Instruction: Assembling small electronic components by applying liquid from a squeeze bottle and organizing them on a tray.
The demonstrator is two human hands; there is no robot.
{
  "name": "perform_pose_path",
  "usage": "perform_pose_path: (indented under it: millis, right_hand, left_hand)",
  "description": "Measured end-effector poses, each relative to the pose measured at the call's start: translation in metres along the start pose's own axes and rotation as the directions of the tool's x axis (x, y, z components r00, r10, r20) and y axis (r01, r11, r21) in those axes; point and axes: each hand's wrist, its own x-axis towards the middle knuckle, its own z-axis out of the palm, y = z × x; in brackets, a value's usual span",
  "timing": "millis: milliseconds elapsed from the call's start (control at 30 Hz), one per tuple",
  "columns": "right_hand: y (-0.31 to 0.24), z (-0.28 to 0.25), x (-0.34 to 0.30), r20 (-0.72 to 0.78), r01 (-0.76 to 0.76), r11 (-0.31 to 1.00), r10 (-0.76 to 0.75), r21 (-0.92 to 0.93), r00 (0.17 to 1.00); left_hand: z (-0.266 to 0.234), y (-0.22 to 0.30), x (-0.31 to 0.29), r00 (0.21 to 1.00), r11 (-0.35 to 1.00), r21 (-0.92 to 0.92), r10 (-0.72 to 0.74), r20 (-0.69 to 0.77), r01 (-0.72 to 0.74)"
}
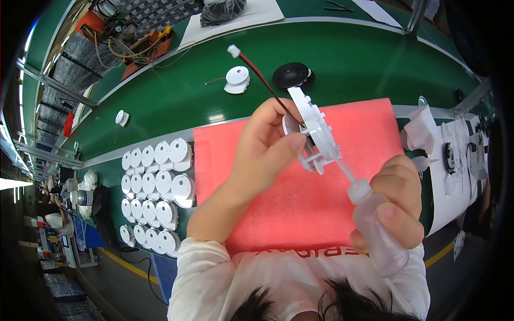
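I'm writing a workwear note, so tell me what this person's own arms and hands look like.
The left hand and right hand are ungloved, with no ring or watch visible. The left forearm is bare below a loose white left sleeve; the right sleeve is white too. Both belong to a white shirt with red lettering.

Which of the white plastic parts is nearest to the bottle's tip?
The white part held in the left hand above the pink mat, its lower edge beside the bottle tip; the others lie on green surfaces.
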Motion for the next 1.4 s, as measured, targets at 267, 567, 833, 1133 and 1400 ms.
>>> perform_pose_path:
  millis: [267,567,833,1133,1400]
  right_hand:
    - [-0.007,-0.007,-0.009,0.151,-0.044,0.999,0.042,0.01,0.988]
    - [0.003,-0.009,-0.01,0.163,0.018,1.0,-0.017,-0.002,0.986]
    - [-0.001,-0.002,-0.006,0.11,-0.017,1.0,0.02,-0.026,0.994]
    - [0.009,0.007,-0.007,-0.032,0.099,0.995,-0.099,0.008,0.995]
    - [0.002,0.001,-0.009,0.105,0.001,1.0,0.001,-0.017,0.994]
  left_hand:
    - [0.004,0.0,0.002,0.958,0.912,-0.314,-0.285,-0.027,0.263]
    - [0.011,0.0,0.002,0.909,0.833,-0.443,-0.408,-0.085,0.332]
    - [0.0,0.0,0.0,0.885,0.667,-0.602,-0.435,0.163,0.439]
    - [0.0,0.004,-0.007,0.895,0.412,-0.814,-0.354,0.271,0.41]
    - [-0.003,0.007,-0.009,0.887,0.403,-0.816,-0.38,0.263,0.415]
